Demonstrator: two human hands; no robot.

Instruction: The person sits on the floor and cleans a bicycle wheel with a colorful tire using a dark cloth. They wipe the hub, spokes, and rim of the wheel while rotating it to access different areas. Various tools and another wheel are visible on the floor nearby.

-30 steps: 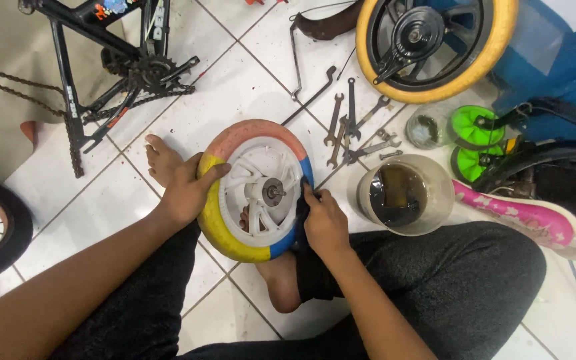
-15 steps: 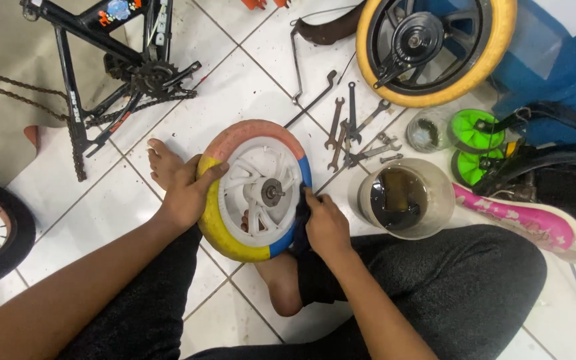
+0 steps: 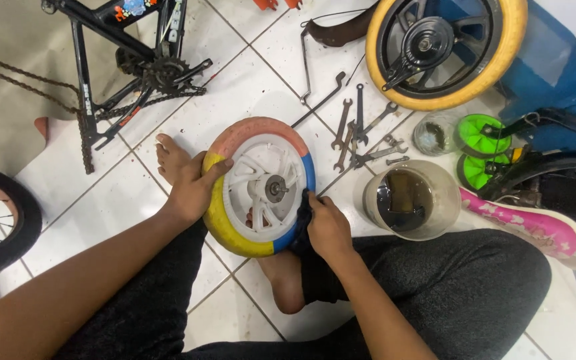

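Small white plastic-spoked wheel with yellow, pink and blue foam tyre [image 3: 261,187] lies flat on white tiled floor, axle pointing up, between both hands. Left hand [image 3: 191,190] fingers curl closed over yellow rim, wheel's left. Right hand [image 3: 328,227] fingers pinch dark cloth [image 3: 303,217] against blue rim, wheel's right. Spanners [image 3: 358,130] beyond wheel.
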